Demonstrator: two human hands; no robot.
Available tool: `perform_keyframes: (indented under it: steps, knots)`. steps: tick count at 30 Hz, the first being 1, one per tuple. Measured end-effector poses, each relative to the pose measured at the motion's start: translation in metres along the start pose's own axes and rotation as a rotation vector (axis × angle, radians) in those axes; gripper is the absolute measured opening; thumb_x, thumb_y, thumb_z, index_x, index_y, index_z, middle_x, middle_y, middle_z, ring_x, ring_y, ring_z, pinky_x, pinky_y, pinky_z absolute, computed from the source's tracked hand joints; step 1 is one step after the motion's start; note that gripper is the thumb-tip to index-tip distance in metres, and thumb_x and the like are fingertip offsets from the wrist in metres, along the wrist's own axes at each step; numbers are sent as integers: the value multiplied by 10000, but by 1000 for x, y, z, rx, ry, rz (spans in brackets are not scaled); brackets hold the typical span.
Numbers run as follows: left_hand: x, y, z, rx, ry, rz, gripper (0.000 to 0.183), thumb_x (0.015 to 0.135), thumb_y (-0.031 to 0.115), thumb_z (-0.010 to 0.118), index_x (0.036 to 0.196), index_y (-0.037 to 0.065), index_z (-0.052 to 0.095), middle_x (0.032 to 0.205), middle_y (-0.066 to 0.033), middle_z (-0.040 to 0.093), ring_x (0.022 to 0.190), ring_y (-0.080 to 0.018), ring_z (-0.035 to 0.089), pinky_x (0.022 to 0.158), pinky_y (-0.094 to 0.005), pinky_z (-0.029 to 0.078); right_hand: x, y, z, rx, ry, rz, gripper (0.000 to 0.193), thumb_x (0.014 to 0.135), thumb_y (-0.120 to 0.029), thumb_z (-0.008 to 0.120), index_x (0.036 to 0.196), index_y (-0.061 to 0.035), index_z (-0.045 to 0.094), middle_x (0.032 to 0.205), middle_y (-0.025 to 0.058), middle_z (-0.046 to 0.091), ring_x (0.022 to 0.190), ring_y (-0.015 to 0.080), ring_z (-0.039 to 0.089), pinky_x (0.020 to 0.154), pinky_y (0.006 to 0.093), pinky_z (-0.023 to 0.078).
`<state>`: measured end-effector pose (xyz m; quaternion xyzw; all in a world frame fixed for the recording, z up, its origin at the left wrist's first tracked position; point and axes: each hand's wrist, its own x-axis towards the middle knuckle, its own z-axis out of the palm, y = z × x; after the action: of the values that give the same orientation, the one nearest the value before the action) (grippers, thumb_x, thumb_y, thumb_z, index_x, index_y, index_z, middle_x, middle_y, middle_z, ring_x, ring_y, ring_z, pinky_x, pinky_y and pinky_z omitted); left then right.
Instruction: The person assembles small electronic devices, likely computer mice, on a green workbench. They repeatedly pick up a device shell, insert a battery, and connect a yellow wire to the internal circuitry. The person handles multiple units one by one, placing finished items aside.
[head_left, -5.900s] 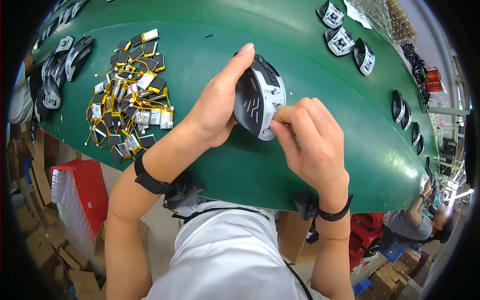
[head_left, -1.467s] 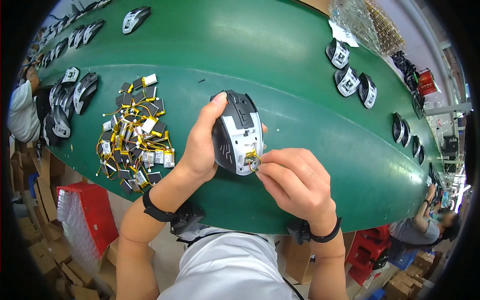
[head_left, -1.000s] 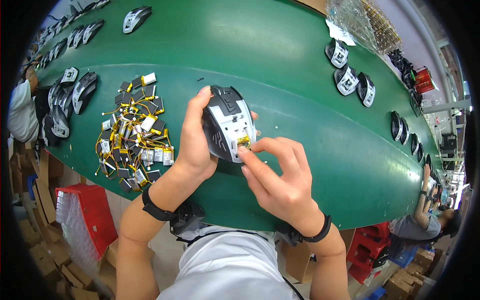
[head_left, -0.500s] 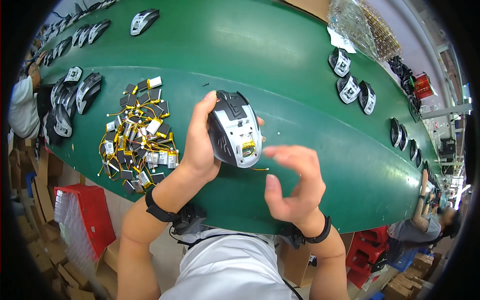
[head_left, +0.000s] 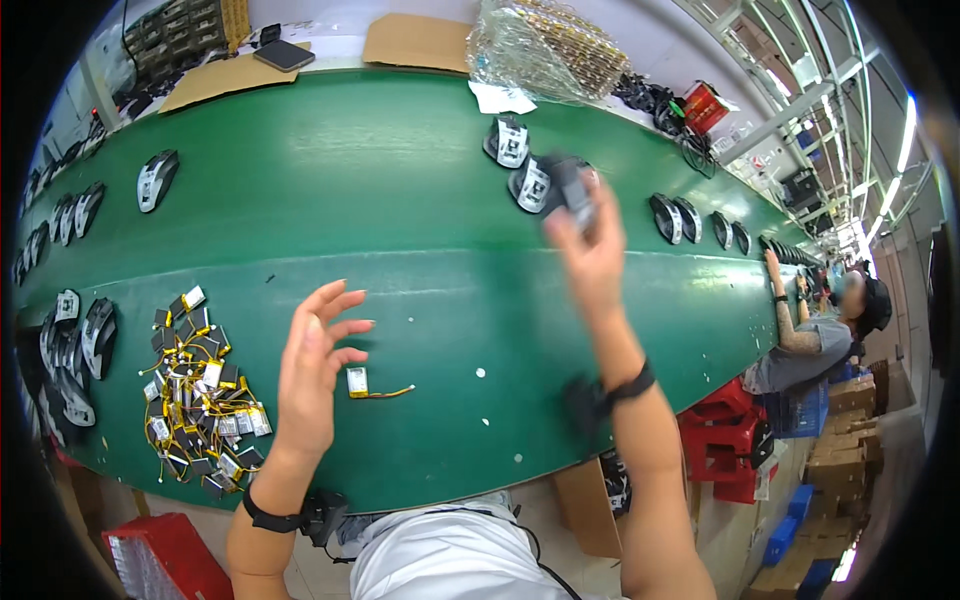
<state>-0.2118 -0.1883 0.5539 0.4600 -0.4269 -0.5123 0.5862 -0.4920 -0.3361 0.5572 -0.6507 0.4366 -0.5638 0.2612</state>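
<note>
My left hand [head_left: 318, 370] holds nothing, its fingers apart above the green table [head_left: 420, 455]. Just right of its fingertips lies a single small battery [head_left: 357, 382] with coloured wires and a white plug. My right hand [head_left: 592, 235] reaches out to the far side, its thumb and fingers around a dark computer mouse [head_left: 568, 190], blurred by motion. Right beside it, two grey-and-black mice [head_left: 509, 142] lie on the table; whether another lies behind the hand cannot be made out. A tangled pile of small batteries [head_left: 205, 390] lies left of my left hand.
More mice [head_left: 72, 350] are bunched at the left edge, and several [head_left: 676, 218] stand along the right. Clear plastic wrap [head_left: 510, 50] and cardboard [head_left: 415, 42] lie at the back. A co-worker [head_left: 815, 340] sits at the far right. A red bin [head_left: 170, 560] stands below left.
The mouse that was in my left hand is gone from it, and that hand has opened. My right hand, empty before, has moved forward and holds a mouse. The lone battery now shows fully.
</note>
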Motion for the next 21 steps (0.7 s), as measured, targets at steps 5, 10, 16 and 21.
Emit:
perform_keyframes:
  steps: [5,10,16,21]
  knots:
    - [7,-7,1,-129,-3,-76,447,1043,402,348,1246,45,525,1161,-119,612,1007,-192,605,805,-300,467,63,158,-166,-877,190,198,630,869,-328,696,1395,-48,494,1314,221,582,1177,361,586,1000,442,450]
    - [8,-4,-11,-115,47,-55,413,1037,380,372,1204,43,541,1114,-113,629,982,-187,615,794,-294,462,85,155,-125,-1405,263,-96,572,880,-333,659,1395,-124,524,1317,238,568,1200,396,555,1021,488,435]
    - [9,-4,-18,-110,54,-41,350,1030,330,393,1164,48,550,1060,-104,645,964,-189,625,791,-296,469,93,141,-62,-896,-66,213,608,842,-393,686,1378,-137,556,1223,277,628,1141,435,600,986,471,468]
    - [11,-2,-14,-144,51,-39,338,1025,306,417,1181,34,542,1050,-107,650,960,-192,632,784,-293,472,82,136,-83,-339,88,348,526,922,-320,667,1384,-100,549,960,104,681,807,200,620,734,323,493]
